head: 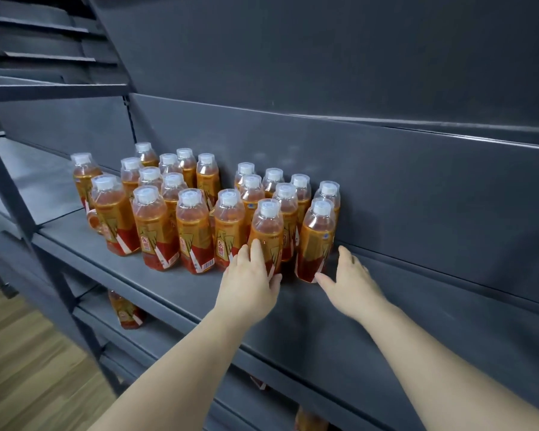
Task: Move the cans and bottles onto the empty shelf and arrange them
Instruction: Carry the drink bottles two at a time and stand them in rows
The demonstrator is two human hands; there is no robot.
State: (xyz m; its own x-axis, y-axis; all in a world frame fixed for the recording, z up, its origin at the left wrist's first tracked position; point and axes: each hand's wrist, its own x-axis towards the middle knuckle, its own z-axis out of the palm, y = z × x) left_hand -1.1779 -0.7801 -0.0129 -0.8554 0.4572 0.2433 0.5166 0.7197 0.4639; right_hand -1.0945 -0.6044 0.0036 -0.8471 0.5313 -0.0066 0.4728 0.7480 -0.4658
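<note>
Clasping front bottle (266, 231) low: left hand (249, 276); right hand (350, 283) released, fingers spread beside end bottle (316, 241).

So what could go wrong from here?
The left hand grips the front bottle low, inside a tight cluster: shifting it may topple neighbours. The right hand touches the end bottle at its base: a careless withdrawal could tip it toward the shelf edge.
</note>
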